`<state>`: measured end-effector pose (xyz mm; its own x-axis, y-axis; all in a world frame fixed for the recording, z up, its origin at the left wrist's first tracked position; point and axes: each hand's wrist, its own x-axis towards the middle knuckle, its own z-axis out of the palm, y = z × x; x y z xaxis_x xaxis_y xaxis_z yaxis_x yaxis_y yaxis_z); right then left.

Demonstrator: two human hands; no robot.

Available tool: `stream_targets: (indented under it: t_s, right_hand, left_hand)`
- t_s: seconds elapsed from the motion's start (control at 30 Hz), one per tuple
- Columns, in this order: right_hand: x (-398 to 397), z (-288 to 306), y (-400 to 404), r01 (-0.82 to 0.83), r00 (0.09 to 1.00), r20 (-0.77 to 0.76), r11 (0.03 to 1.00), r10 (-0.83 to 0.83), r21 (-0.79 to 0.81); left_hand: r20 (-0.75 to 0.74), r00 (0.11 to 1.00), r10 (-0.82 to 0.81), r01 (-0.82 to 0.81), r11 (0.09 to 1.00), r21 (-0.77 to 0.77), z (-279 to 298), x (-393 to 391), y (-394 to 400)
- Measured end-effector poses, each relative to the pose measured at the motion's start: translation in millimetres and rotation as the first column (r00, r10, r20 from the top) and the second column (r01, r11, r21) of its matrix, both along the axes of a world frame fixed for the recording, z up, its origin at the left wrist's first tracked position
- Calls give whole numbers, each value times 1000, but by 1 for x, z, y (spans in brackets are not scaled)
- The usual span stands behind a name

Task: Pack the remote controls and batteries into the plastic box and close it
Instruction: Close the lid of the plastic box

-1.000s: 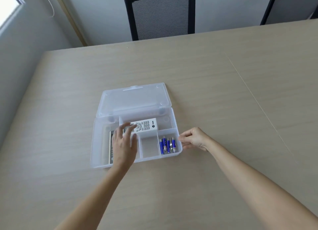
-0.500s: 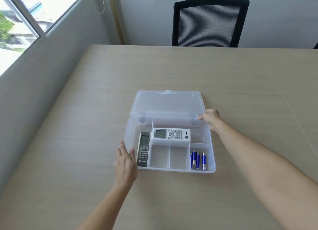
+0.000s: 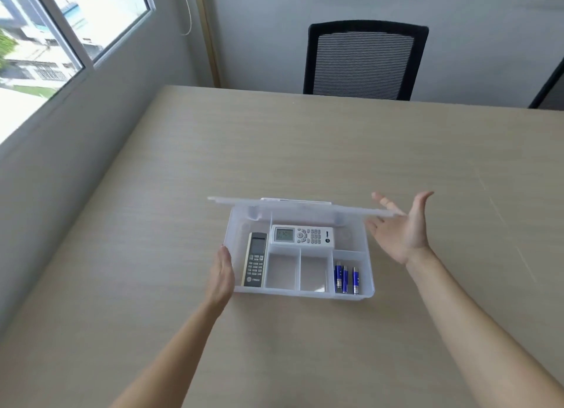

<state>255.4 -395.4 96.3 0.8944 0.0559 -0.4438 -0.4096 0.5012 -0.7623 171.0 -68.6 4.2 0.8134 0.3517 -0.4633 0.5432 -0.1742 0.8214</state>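
The clear plastic box (image 3: 305, 294) sits mid-table. Its lid (image 3: 293, 202) is raised to about edge-on, hinged at the far side. A white remote (image 3: 302, 236) lies across the back compartment. A dark remote (image 3: 255, 264) lies lengthwise in the left compartment. Three blue batteries (image 3: 345, 278) lie in the front right compartment. My left hand (image 3: 222, 275) rests flat against the box's left wall. My right hand (image 3: 399, 227) is spread open, palm up, with its fingers under the lid's right end.
The wooden table (image 3: 305, 151) spreads wide around the box. A black mesh chair (image 3: 364, 60) stands at the far edge. A wall with a window (image 3: 48, 41) runs along the left side.
The lid has swung up from lying flat behind the box to nearly edge-on. My right hand turned palm up and lifted its right end. My left hand stayed at the box's left wall.
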Motion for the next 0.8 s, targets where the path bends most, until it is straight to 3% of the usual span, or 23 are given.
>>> stream_targets:
  t_s: [0.07, 0.1, 0.17, 0.2, 0.27, 0.33, 0.47, 0.7, 0.8]
  right_hand:
    - [-30, 5, -1, -145, 989, -56, 984, 140, -100]
    - [-44, 6, 4, -221, 975, -76, 959, 210, -177]
    - [-65, -10, 10, -304, 953, -121, 879, 279, -368]
    - [-71, -20, 12, -313, 950, -160, 827, 268, -468]
    - [-81, -35, 16, -330, 944, -217, 679, 249, -656]
    - [-86, -48, 24, -399, 916, -303, 526, 262, -751]
    - [-97, -52, 44, -417, 904, -346, 341, 252, -842]
    - [-92, -67, 45, -394, 917, -349, 308, 192, -866]
    - [-93, -72, 46, -400, 915, -358, 294, 189, -868]
  left_hand:
    - [-148, 973, 175, -221, 888, -404, 6, 1, 17]
    - [-186, 960, 209, -277, 812, -514, 7, -1, 26]
    - [-159, 971, 176, -237, 768, -595, 12, -8, 35]
    - [-124, 985, 119, -170, 793, -585, 15, -11, 35]
    - [-73, 997, 9, -42, 886, -463, 23, -17, 25]
    - [-19, 996, -85, 78, 966, -245, 25, -21, 16]
    - [-49, 983, -175, 180, 975, 127, 11, -23, 3]
    - [-107, 978, -180, 202, 948, 247, -7, -20, 4]
    - [-210, 955, -209, 277, 883, 378, 3, -23, -1]
